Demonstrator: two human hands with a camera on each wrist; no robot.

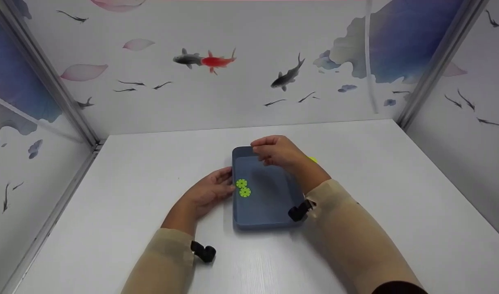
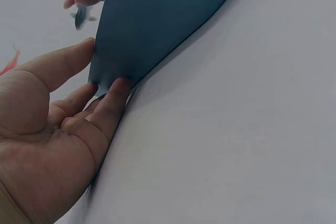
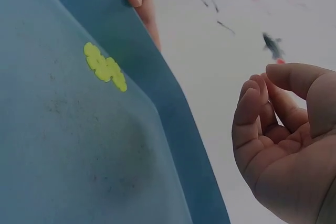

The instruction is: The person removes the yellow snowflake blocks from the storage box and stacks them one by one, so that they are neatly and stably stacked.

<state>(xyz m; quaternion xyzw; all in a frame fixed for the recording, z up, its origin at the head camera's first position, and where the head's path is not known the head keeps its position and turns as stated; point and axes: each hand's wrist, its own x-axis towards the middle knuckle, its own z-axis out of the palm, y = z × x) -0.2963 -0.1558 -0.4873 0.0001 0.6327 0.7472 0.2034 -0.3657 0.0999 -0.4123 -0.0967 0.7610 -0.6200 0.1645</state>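
Note:
A blue-grey rectangular tray (image 1: 273, 224) stands on the white table. Against its left inner wall lie two yellow-green notched discs (image 1: 245, 192), edge to edge; the right wrist view shows these discs (image 3: 105, 70) flat on the floor. My left hand (image 1: 210, 191) touches the tray's left outer wall, thumb by the rim and fingers lower down, as the left wrist view of this hand (image 2: 58, 119) shows. Over the tray's far end hovers my right hand (image 1: 278, 152), fingers loosely bent and thumb near the fingertips. Nothing shows between those fingers (image 3: 247, 114).
Something yellow-green (image 1: 313, 159) peeks out behind my right wrist, mostly hidden. The white table (image 1: 151, 163) is bounded by a back wall (image 1: 241, 102) printed with fish and petals, and by side panels on metal posts. A small black camera (image 1: 204, 251) sits at the left cuff.

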